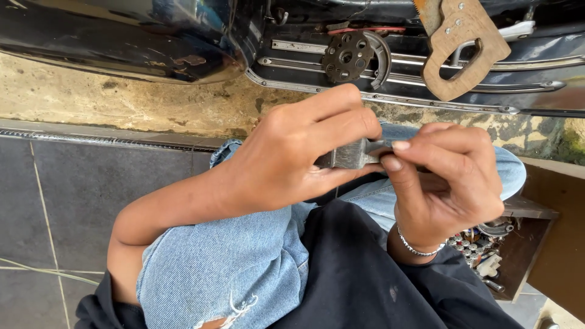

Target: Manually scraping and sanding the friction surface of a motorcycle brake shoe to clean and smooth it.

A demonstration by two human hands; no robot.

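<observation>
my denim knee (219,268) nearest, my left hand (292,158) gripping a small grey metal part (350,155), my right hand (445,183) fingertips pinching its end, perforated disc (346,56) beyond my fingers

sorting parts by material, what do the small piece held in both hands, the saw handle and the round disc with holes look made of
Small piece between the left hand and right hand: probably metal, dull grey with a brushed sheen. Saw handle: looks like wood or plywood, matte tan, with pale rivets. Round disc: likely metal, dark and dull, perhaps rusty or greasy, with drilled holes.
</observation>
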